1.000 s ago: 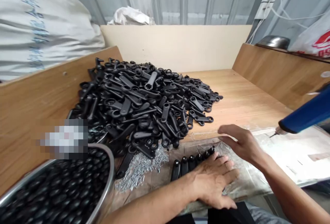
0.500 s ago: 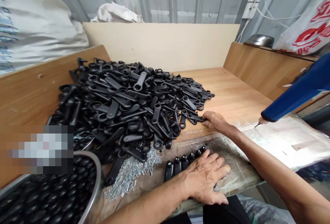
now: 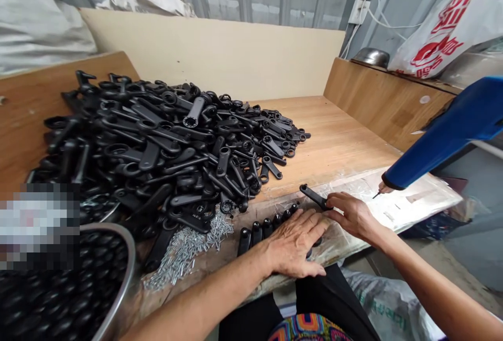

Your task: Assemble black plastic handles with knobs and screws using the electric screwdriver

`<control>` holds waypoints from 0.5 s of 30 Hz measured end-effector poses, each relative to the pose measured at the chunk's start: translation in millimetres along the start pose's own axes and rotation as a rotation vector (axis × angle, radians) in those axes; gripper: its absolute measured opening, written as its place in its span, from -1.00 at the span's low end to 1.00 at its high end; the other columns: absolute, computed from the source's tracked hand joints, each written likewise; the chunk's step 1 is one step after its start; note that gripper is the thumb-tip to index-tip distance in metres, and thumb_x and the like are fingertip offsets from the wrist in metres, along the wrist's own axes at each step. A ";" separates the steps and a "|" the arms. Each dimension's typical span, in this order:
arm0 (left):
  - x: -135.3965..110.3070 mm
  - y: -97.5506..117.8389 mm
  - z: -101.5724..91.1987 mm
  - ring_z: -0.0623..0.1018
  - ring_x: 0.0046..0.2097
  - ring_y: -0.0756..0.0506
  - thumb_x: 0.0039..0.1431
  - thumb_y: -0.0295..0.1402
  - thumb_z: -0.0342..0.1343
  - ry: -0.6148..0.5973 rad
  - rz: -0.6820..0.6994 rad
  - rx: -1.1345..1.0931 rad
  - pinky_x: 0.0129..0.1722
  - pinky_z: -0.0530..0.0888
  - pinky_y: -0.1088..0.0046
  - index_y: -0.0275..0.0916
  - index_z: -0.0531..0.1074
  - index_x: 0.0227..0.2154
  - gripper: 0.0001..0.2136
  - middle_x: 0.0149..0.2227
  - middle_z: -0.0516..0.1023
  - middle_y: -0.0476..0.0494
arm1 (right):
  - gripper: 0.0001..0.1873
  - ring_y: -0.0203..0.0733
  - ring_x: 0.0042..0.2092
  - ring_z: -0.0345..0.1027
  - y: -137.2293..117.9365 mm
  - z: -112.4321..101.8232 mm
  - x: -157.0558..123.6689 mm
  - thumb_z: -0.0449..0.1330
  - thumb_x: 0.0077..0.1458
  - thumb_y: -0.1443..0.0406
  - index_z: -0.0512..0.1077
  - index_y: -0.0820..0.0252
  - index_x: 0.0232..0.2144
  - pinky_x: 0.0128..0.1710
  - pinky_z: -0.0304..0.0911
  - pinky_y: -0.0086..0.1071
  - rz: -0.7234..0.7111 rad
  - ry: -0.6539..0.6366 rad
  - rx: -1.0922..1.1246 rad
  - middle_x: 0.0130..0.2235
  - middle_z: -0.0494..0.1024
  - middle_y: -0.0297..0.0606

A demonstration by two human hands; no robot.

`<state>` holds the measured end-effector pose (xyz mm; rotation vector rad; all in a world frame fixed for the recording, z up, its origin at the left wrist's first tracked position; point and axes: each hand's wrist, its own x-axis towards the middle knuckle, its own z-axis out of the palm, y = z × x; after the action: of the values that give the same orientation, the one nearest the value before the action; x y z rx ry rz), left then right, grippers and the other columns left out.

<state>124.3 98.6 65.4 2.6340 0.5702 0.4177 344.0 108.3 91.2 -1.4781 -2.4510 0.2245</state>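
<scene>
My right hand [image 3: 351,216] pinches one end of a black plastic crank handle [image 3: 312,196], whose other end points up and left, just above the bench edge. My left hand [image 3: 294,241] lies flat with its fingers stretched over a row of black handles [image 3: 256,233] lined up side by side; it hides part of the row. Beside that row lies a heap of small silver pins or screws [image 3: 188,254]. Behind them rises a big pile of black crank handles [image 3: 173,142], many with a ring-shaped socket at one end.
A metal basin [image 3: 131,257] full of glossy black knobs stands at front left. At right hangs a blue power driver [image 3: 440,136], its bit pointing down. Wooden side boards [image 3: 365,95] and a cream back board [image 3: 220,58] surround the bench. A steel bowl [image 3: 371,56] sits on the right ledge.
My right hand has drawn the crank handle away from the pile, towards me and beside my left hand. My left hand stays over the row. The view has shifted to the right.
</scene>
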 end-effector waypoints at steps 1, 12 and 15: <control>-0.2 -0.9 0.9 0.07 0.25 -0.27 -0.12 0.01 0.18 0.007 -0.001 -0.010 0.24 -0.03 0.11 -0.31 -0.04 0.20 -0.12 0.21 0.11 -0.36 | -0.81 -0.16 -0.26 0.30 -2.2 1.1 -7.0 0.02 0.17 0.28 0.39 0.23 -0.37 -0.26 0.21 -0.34 0.011 -0.008 0.012 -0.32 0.46 -0.18; 1.0 6.7 -3.5 0.04 0.27 -0.25 -0.09 -0.03 0.14 -0.020 0.022 0.026 0.21 0.03 0.14 -0.33 -0.17 0.22 -0.10 0.23 0.06 -0.27 | -0.79 -0.12 -0.30 0.45 6.7 2.0 -23.1 0.09 0.08 0.16 0.46 0.08 -0.30 -0.34 0.37 -0.33 -0.047 -0.118 0.148 -0.30 0.56 -0.23; 3.5 5.2 -6.5 0.14 0.22 -0.24 -0.07 0.00 0.09 -0.048 0.041 0.079 0.20 0.04 0.15 -0.39 0.05 0.14 -0.22 0.13 0.22 -0.26 | -0.81 -0.11 -0.43 0.46 9.3 -11.8 -2.4 0.13 0.02 0.11 0.47 0.01 -0.37 -0.54 0.33 -0.35 -0.151 0.073 0.069 -0.37 0.58 -0.22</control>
<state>126.6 97.9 74.1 2.7275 0.5283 0.3506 356.5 110.4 99.6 -1.2442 -2.4556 0.2182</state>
